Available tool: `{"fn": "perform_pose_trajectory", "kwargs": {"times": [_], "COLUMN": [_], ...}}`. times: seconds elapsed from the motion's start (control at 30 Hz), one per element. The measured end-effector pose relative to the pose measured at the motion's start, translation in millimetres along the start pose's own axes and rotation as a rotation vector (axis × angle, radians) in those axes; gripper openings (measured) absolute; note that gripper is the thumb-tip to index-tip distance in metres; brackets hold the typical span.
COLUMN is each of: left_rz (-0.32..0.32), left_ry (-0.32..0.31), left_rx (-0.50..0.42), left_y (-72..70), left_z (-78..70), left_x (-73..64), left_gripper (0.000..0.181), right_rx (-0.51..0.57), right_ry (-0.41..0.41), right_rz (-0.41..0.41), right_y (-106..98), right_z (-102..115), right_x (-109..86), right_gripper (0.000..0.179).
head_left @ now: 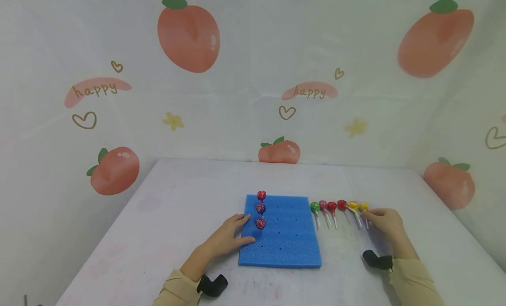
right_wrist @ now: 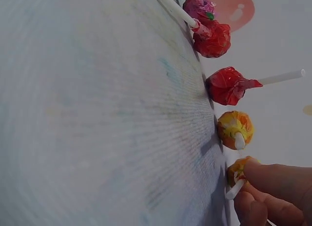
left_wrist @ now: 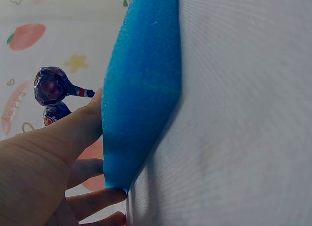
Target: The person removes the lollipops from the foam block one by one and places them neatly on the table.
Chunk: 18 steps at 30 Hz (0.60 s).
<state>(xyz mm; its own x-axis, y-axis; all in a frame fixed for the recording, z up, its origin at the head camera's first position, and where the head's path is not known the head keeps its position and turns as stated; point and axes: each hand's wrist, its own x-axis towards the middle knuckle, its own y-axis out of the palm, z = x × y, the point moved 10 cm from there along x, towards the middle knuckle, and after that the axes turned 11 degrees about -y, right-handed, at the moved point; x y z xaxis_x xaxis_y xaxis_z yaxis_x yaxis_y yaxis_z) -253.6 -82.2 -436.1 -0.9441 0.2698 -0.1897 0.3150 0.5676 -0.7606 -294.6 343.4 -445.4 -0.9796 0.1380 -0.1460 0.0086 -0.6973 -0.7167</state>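
My left hand [head_left: 226, 236] rests at the left edge of a blue foam board [head_left: 294, 255], thumb and fingers extended along it. Small holes dot the board's top. Three wrapped lollipops stand in its left column: a red one [head_left: 261, 195] at the back, a dark blue and red one [head_left: 260, 208], and a red one with dark patches [head_left: 260, 224] nearest me. On the right, my right hand [head_left: 386, 224] pinches the yellow lollipop [right_wrist: 235, 171] at the end of a row, thumb against its wrapped head. Its white stick points down toward me; the fingers hide part of it.
Beside the board lie the row's other lollipops: green [head_left: 315, 206], pink [head_left: 323, 204], red [head_left: 332, 205], another red [head_left: 341, 204] with its stick raised in the right wrist view, and yellow [head_left: 353, 205]. The white table [head_left: 166, 200] meets a printed backdrop [head_left: 237, 121].
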Motion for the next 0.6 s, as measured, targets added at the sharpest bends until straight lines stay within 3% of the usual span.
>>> {"fn": "perform_pose_trajectory", "kwargs": {"times": [0.33,0.6], "left_rz": [-0.004,-0.006], "left_ry": [0.001,-0.006], "left_rx": [0.009,0.009], "left_y": [0.9,1.6], "left_z": [0.3,2.4], "left_x": [0.7,1.7], "left_gripper": [0.072,0.072], "right_rx": [0.012,0.009], "right_ry": [0.022,-0.005], "right_rz": [0.003,0.009], "right_y": [-0.7,2.2], "right_z": [-0.9,0.3], "right_x": [-2.8,-1.4], "right_gripper": [0.054,0.054]}}
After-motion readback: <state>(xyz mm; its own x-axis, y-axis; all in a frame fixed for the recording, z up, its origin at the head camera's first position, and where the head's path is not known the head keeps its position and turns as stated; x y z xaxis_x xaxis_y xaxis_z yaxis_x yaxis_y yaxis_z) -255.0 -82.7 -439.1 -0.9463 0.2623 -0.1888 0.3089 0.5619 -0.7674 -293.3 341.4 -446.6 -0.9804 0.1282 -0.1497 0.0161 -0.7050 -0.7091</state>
